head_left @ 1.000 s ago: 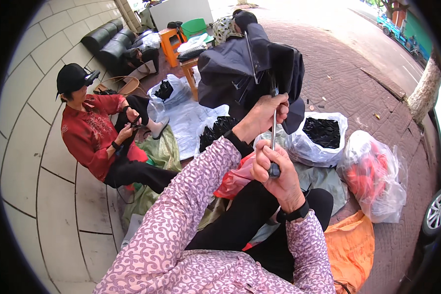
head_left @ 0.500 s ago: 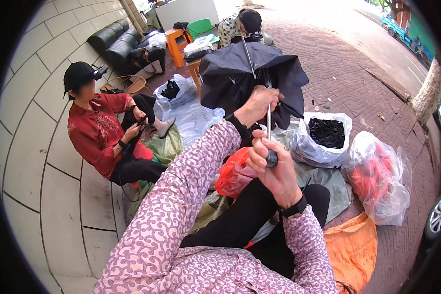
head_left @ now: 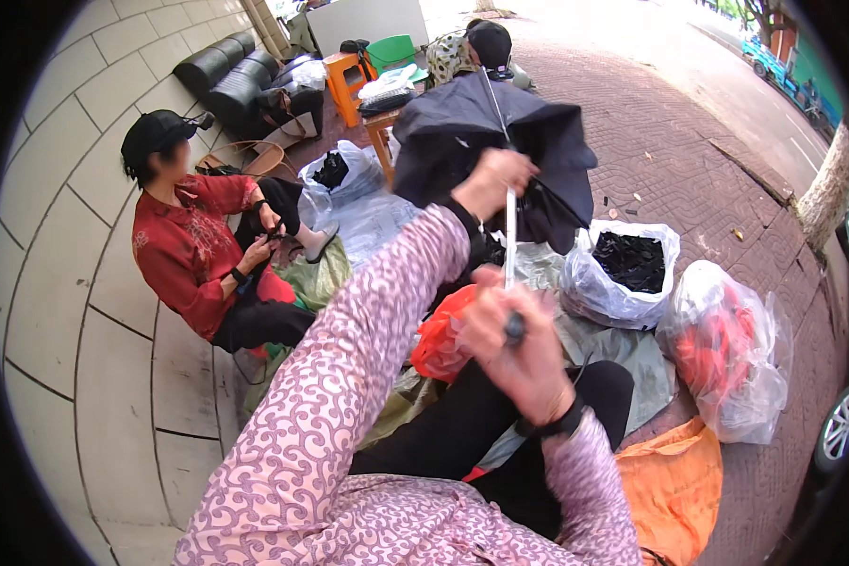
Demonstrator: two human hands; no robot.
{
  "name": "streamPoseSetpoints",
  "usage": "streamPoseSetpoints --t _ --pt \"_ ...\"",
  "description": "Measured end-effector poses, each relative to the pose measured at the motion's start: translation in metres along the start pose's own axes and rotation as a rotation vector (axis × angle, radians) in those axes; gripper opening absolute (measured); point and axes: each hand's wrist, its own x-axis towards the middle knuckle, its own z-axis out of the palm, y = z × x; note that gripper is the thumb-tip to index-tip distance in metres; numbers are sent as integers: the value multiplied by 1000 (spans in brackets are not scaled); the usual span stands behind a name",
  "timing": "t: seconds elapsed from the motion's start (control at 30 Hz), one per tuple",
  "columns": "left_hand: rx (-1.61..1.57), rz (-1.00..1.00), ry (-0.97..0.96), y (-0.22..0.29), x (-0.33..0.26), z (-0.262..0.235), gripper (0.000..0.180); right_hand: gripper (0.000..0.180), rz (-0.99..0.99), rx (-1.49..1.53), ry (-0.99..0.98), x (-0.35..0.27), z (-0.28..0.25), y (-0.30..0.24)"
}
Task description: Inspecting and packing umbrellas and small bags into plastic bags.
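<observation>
A dark umbrella [head_left: 443,141] hangs in front of me, its canopy loose and partly spread, with its tip pointing away. My left hand [head_left: 493,184] is closed round the metal shaft [head_left: 511,236] just below the canopy. Lower down, my right hand [head_left: 526,357] is blurred by motion but wrapped about the umbrella's short dark handle [head_left: 514,327]. Its fingers curl over the lower shaft. Folds of cloth hide the inner ribs.
A co-worker in red [head_left: 193,250] sits at the left, handling something dark. Another person [head_left: 489,45] bends beyond the umbrella. White bags of black pieces [head_left: 630,259], a clear bag with red contents [head_left: 722,349] and an orange sack [head_left: 674,481] lie around.
My right hand has shifted slightly down and turned, with the handle in it. My left hand has moved a little up and left along the shaft. The canopy has tilted slightly.
</observation>
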Motion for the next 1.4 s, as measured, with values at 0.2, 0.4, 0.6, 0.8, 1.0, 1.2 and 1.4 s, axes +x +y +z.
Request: streamPoseSetpoints --t 0.2,0.4,0.6,0.8,1.0,1.2,1.4 --pt "268 25 103 16 5 4 21 26 -54 -297 -22 -4 -8 -18" --pt "319 1 18 4 11 5 23 26 -102 -248 26 1 -6 -6" --pt "361 74 -205 21 -35 8 29 22 -85 -676 60 -2 -17 -4" --pt "50 -86 -396 -6 -178 23 43 18 -128 -787 73 1 -17 -7" --pt "291 136 -318 1 -202 15 35 22 -57 -1318 100 -6 -7 -3" --pt "531 366 -198 -5 -231 5 25 26 203 -1605 41 -7 -15 -5" --pt "609 513 -23 -21 -240 -3 20 19 199 -1361 141 -3 -7 -48"
